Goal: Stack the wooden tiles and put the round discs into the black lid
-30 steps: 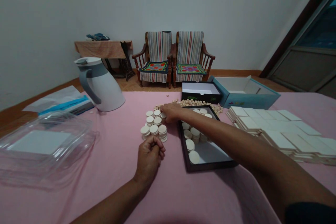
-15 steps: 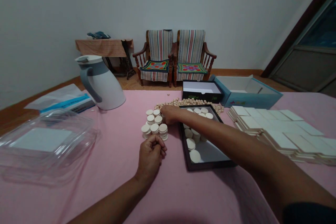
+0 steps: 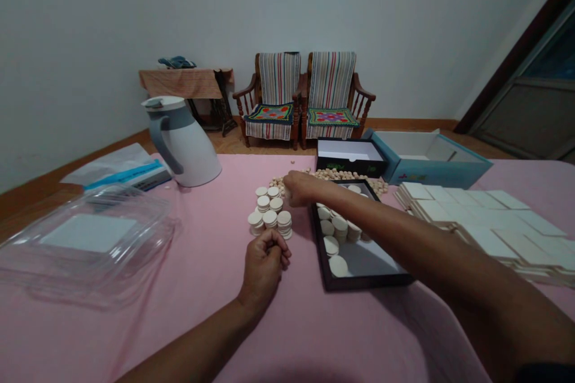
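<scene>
Short stacks of pale round wooden discs (image 3: 270,218) stand grouped on the pink cloth. Just in front of them my left hand (image 3: 265,260) rests on its side, fingers curled into a loose fist, with nothing showing in it. At the back right of the stacks is my right hand (image 3: 300,188), its fingers closed and pointing down. A pale edge shows beneath those fingers, but what they hold is mostly hidden. My right forearm crosses over a black-rimmed box tray (image 3: 330,278) that holds more stacked discs (image 3: 340,228).
Small wooden pieces (image 3: 345,175) are heaped behind the tray. Farther back stand a black box (image 3: 350,165) and a blue box (image 3: 442,175). Stacked pale square boards (image 3: 485,215) lie at right. At left are a white jug (image 3: 193,152), a blue-white packet (image 3: 130,176) and a clear plastic container (image 3: 90,239).
My right hand has lifted slightly away from the back of the disc stacks. My left hand stays in its place by the stacks. The whole view has shifted a little.
</scene>
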`<move>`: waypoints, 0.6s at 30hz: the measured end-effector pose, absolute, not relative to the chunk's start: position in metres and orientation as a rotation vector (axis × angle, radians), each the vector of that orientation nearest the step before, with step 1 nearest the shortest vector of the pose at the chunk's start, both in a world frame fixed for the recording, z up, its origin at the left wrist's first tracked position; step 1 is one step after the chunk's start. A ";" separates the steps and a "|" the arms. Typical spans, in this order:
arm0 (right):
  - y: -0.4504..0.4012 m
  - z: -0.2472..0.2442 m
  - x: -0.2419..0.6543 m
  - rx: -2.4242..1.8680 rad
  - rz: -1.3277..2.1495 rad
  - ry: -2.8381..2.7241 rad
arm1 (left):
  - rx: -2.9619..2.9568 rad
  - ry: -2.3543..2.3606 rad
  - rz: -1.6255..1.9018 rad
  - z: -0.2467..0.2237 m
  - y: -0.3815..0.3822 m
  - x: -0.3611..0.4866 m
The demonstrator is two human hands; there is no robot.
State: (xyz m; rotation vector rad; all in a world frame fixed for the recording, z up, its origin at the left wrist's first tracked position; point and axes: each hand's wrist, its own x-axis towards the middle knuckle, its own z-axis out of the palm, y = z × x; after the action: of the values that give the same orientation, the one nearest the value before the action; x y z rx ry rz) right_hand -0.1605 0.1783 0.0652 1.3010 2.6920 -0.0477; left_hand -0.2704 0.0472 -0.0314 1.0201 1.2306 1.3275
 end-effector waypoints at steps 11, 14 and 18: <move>0.090 0.111 -0.053 1.460 -0.121 2.638 | 1.086 1.235 1.294 -0.031 0.047 -0.270; 0.068 0.097 -0.038 1.492 -0.211 2.529 | 1.108 1.222 1.297 -0.032 0.047 -0.268; 0.061 0.081 -0.035 1.503 -0.307 2.414 | 1.125 1.231 1.305 -0.033 0.047 -0.267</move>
State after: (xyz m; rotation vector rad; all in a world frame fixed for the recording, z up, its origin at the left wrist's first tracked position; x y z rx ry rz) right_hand -0.0351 0.0610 0.0811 1.5031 2.4136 -0.3068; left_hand -0.2675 0.0471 -0.0328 1.1245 1.2312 1.3049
